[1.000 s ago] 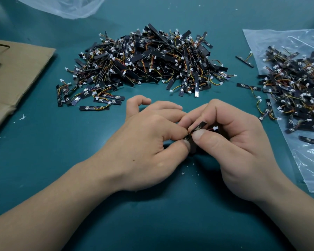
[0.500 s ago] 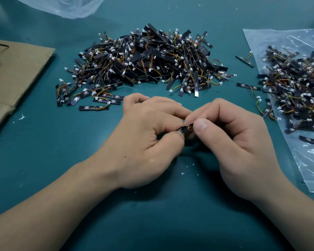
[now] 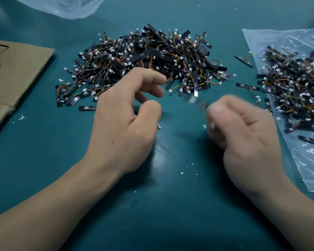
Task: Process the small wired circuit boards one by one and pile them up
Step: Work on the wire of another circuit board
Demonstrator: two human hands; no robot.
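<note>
Board (image 3: 199, 104) in right hand (image 3: 243, 136)

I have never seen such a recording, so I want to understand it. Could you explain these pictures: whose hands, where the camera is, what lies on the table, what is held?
There is no machine: a person works with two bare hands. The camera sits on the person's head and looks down. On the green table lie a big pile of small wired circuit boards, a plastic bag with more boards at the right, and cardboard at the left. The left hand holds nothing, fingers loosely curled. The right hand is blurred by motion; it seems to pinch one board.
</note>
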